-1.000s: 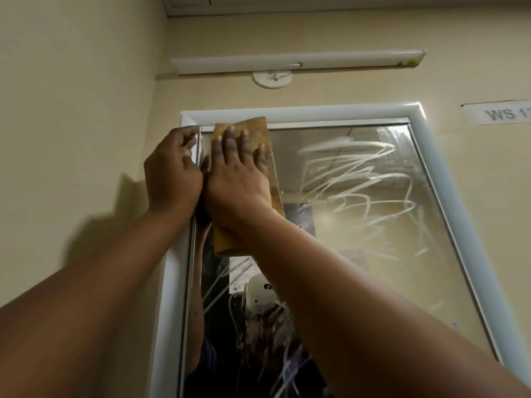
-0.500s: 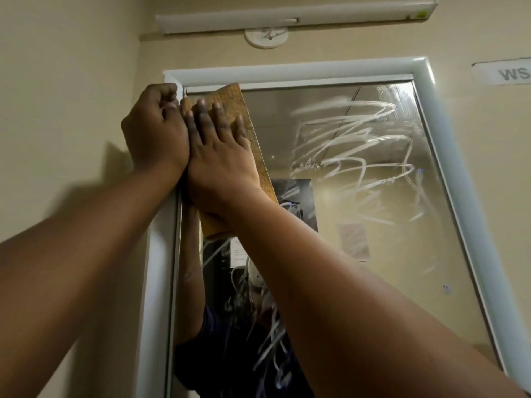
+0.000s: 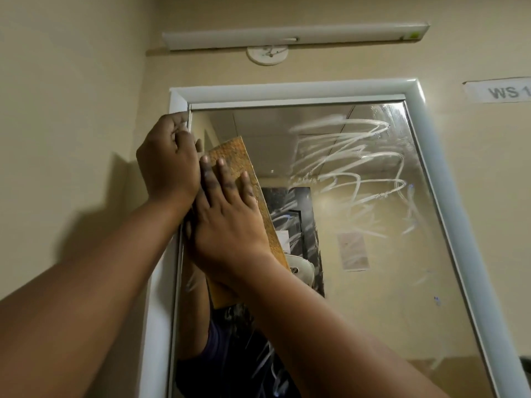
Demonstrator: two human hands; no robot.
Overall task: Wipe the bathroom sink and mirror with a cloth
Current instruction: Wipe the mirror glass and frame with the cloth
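1. Nearest, both bare forearms reached up from the lower frame toward the mirror's upper left.
2. Right hand lay flat, fingers spread, pressing an orange-brown cloth against the glass.
3. Left hand curled closed around the white mirror frame's left edge, touching the right hand.
4. White smear streaks covered the upper right glass.
5. Beyond, a tube light fixture sat above the frame.

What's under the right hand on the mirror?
A folded orange-brown cloth, pressed flat against the mirror glass by the right hand. Its top and bottom ends stick out. The middle of the cloth and the glass beneath are covered, so any streaks there cannot be seen.
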